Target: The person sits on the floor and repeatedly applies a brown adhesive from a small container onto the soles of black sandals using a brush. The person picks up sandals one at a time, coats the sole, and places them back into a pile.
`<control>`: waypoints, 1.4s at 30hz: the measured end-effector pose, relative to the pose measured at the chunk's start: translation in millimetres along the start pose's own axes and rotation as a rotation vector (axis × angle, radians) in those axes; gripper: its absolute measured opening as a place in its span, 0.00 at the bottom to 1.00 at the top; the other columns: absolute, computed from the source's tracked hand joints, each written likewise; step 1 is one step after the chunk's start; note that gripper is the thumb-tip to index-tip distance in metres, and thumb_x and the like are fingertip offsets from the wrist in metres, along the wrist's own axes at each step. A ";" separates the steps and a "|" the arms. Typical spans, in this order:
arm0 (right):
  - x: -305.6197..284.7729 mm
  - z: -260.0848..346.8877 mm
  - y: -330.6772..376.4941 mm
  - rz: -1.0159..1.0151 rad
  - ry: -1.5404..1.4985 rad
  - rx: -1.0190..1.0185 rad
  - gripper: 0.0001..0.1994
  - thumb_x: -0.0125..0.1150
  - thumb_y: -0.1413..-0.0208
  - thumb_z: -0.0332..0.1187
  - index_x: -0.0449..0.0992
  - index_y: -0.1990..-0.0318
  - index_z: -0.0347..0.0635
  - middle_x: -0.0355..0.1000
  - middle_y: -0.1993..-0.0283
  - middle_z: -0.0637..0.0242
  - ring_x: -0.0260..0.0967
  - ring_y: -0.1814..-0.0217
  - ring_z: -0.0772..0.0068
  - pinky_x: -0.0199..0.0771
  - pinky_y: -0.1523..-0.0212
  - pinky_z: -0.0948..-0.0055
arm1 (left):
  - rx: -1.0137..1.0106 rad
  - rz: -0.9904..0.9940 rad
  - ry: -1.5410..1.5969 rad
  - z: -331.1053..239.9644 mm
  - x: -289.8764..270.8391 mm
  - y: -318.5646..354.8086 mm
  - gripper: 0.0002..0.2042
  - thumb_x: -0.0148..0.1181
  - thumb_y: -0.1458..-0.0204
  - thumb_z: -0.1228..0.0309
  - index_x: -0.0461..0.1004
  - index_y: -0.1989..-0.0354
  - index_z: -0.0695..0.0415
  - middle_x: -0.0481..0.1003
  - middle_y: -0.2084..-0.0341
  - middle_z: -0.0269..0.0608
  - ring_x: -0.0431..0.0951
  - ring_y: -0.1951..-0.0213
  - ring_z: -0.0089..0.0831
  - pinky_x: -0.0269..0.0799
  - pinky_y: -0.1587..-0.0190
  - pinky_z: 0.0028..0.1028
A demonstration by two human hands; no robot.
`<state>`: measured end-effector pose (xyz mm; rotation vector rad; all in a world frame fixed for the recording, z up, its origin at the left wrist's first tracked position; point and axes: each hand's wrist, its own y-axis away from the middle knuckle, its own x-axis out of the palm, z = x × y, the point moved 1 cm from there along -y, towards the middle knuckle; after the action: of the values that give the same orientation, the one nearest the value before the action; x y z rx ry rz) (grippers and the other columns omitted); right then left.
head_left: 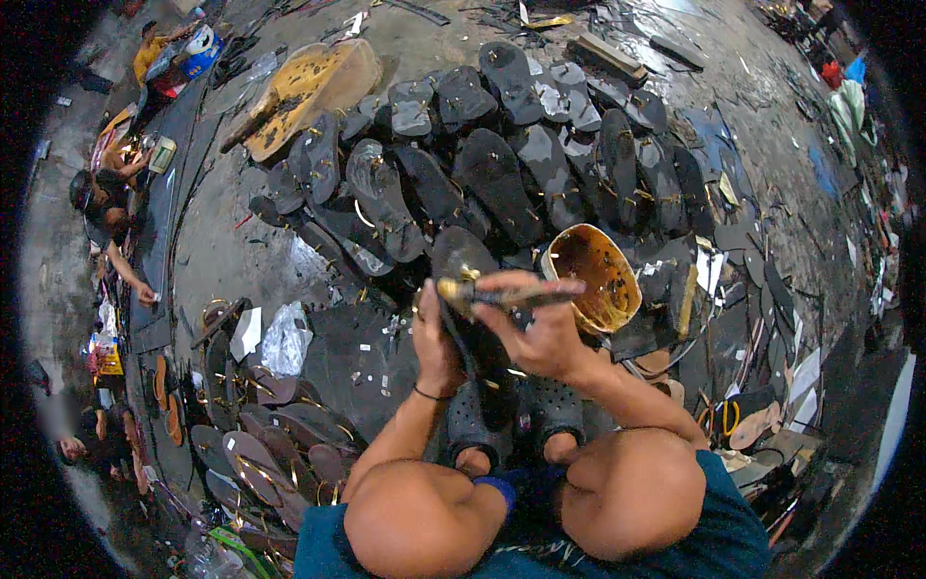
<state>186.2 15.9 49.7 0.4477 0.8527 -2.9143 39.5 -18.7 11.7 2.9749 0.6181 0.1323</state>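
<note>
A dark shoe sole [461,253] stands tilted in front of me, with my left hand [434,343] gripping its left edge. My right hand [545,338] is closed around a brush [511,292], blurred by motion, whose yellowish tip lies over the sole's upper part. A few small light bits stick out of that sole. Just beyond my right hand is a bowl [550,259] with brown, glue-like liquid and dark specks inside. Past the sole, several dark soles [497,188] lie in rows, many with wet-looking shiny patches and small pegs or strap ends showing.
Finished-looking brown flip-flops [260,463] are piled at left near a clear plastic bag [286,340]. A large glue-stained container [318,92] lies at far left. Scraps and strips [762,289] litter the right side. Other people [106,207] sit along the left edge.
</note>
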 end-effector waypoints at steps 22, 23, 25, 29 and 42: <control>1.8 -7.0 -0.7 0.026 -0.509 0.656 0.13 0.65 0.44 0.34 0.76 0.56 0.35 0.78 0.61 0.64 0.74 0.59 0.76 0.73 0.56 0.74 | -0.572 0.302 0.732 1.7 -36.8 4.7 0.35 0.43 0.43 0.36 0.68 0.45 0.59 0.77 0.60 0.40 0.79 0.62 0.30 0.77 0.58 0.29; 10.3 -6.1 -0.1 0.081 -0.343 0.541 0.13 0.66 0.46 0.34 0.76 0.57 0.36 0.78 0.62 0.64 0.74 0.60 0.75 0.73 0.57 0.74 | -0.526 0.239 0.732 6.6 -31.6 -9.1 0.34 0.45 0.43 0.37 0.69 0.47 0.58 0.77 0.62 0.39 0.78 0.63 0.30 0.76 0.59 0.29; 25.5 17.9 0.8 0.059 -0.134 0.318 0.12 0.67 0.48 0.34 0.77 0.59 0.38 0.77 0.64 0.64 0.74 0.62 0.73 0.72 0.59 0.72 | -0.429 0.122 0.734 5.9 -23.3 -28.8 0.31 0.48 0.44 0.38 0.71 0.51 0.57 0.76 0.65 0.37 0.77 0.66 0.28 0.76 0.62 0.29; 13.5 -13.0 2.9 0.071 -0.004 0.252 0.10 0.65 0.47 0.34 0.77 0.61 0.39 0.78 0.68 0.60 0.77 0.65 0.66 0.75 0.60 0.68 | -0.318 0.097 0.727 -16.7 -6.7 -39.6 0.30 0.51 0.46 0.38 0.72 0.55 0.56 0.75 0.68 0.33 0.76 0.67 0.27 0.75 0.63 0.27; 33.4 2.6 -2.3 0.104 -0.318 0.403 0.11 0.64 0.46 0.33 0.77 0.59 0.38 0.79 0.62 0.59 0.77 0.61 0.70 0.75 0.55 0.69 | -0.484 0.230 0.729 4.1 -8.6 -45.7 0.36 0.44 0.48 0.31 0.75 0.58 0.57 0.78 0.66 0.38 0.79 0.66 0.33 0.77 0.62 0.33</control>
<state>153.3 16.8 43.1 0.0397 0.1949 -2.9377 14.1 19.2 1.7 2.4469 0.2279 1.2213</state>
